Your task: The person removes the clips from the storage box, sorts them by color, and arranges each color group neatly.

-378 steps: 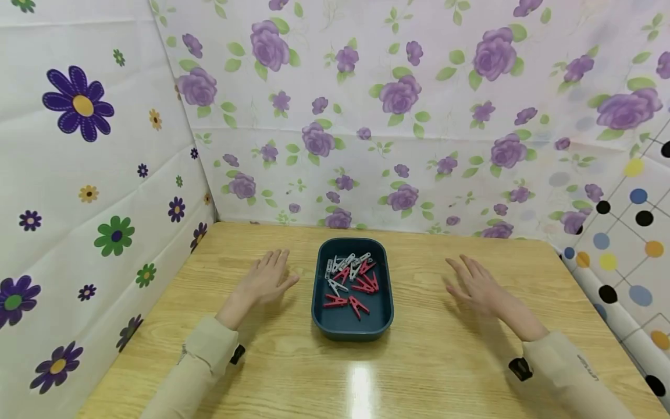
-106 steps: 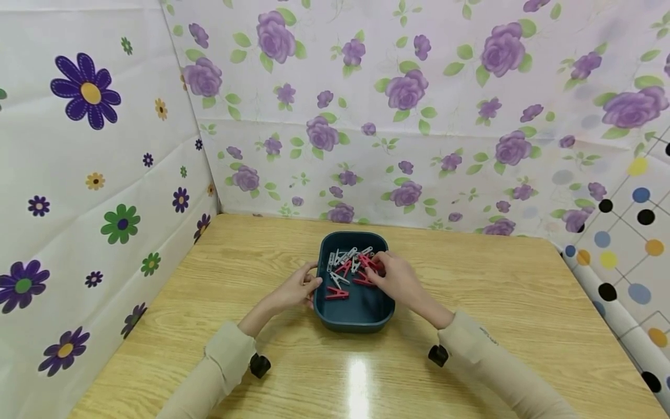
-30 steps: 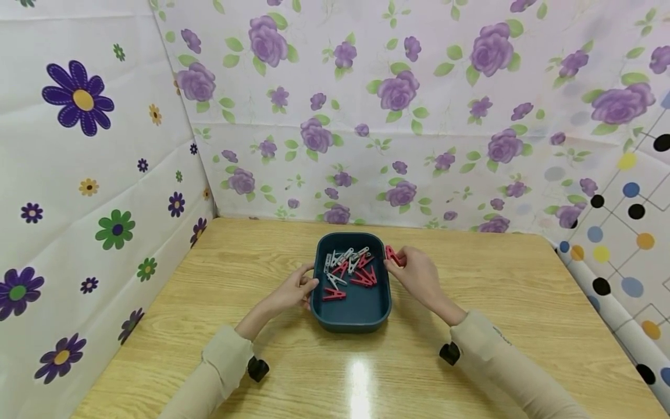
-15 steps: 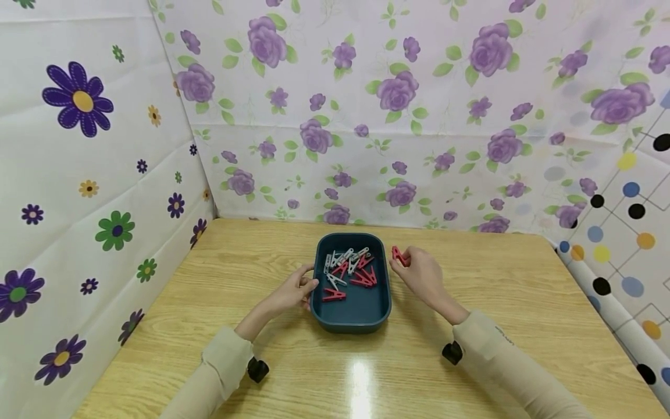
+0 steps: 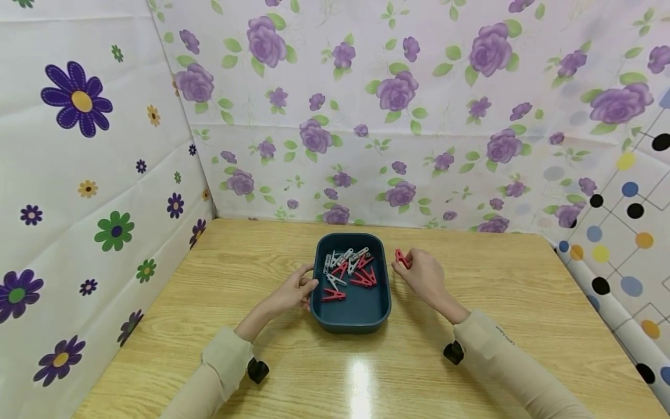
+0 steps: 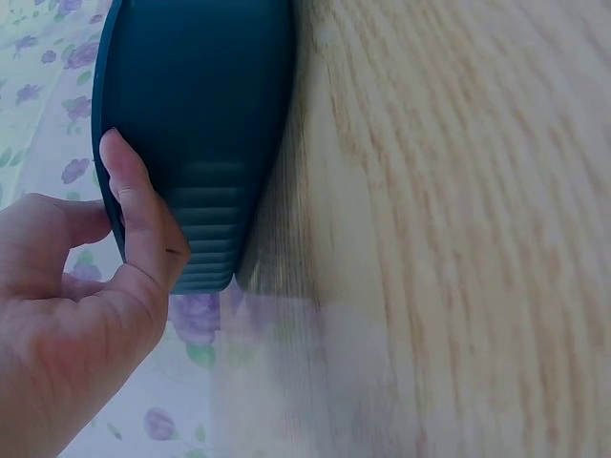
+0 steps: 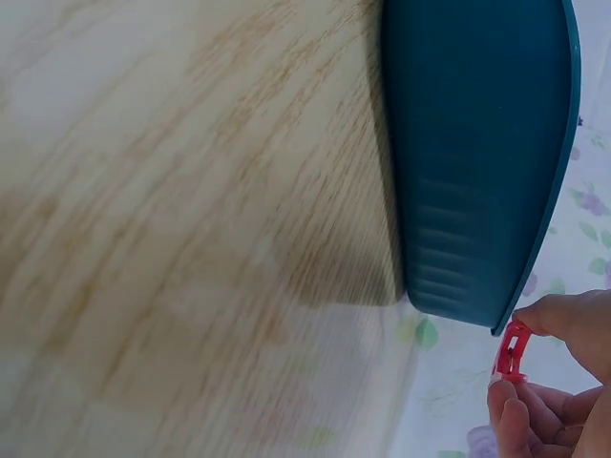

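A dark teal bin [image 5: 350, 324] stands on the table with several red and white clothespins in it, among them a red clothespin [image 5: 334, 295] near its left wall. My left hand [image 5: 287, 293] grips the bin's left rim, thumb on one side of the wall and fingers on the other, as the left wrist view shows. To the right of the bin, my right hand [image 5: 425, 276] pinches a red clothespin [image 5: 401, 256] between thumb and fingers. In the right wrist view that clothespin [image 7: 513, 352] appears by the bin's rim; its lower end is hidden by fingers.
The wooden table [image 5: 497, 279] reaches a back wall hung with purple-flowered cloth [image 5: 366, 128]. Flowered cloth [image 5: 78, 233] covers the left side, dotted cloth [image 5: 628, 256] the right. Black wrist cameras [image 5: 257, 369] hang under both sleeves.
My right hand has taken a red clothespin out of the bin and moved it rightward past the rim, then slightly farther. My left hand came to the rim earlier and has stayed there.
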A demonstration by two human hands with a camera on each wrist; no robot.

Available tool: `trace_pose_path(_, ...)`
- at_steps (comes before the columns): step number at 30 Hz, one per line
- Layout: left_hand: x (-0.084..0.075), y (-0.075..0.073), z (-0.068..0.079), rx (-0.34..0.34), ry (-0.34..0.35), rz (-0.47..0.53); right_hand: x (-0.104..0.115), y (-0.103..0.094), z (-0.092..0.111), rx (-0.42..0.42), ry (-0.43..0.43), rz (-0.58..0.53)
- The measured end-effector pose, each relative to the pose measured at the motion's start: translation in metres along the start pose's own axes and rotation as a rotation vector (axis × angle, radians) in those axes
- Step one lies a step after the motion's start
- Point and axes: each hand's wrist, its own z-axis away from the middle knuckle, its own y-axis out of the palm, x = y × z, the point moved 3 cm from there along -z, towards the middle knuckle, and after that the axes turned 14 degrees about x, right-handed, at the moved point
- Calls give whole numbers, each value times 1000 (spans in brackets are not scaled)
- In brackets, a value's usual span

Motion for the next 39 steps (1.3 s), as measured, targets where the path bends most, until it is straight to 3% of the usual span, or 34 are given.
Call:
trace_pose_path(17,-2,1,1,-15,-17,16,-15,5,-3,65,30,-8)
trace_pose_path(39,0,0,-2,-51,52,-31,-29,13,-8,170,104,-29)
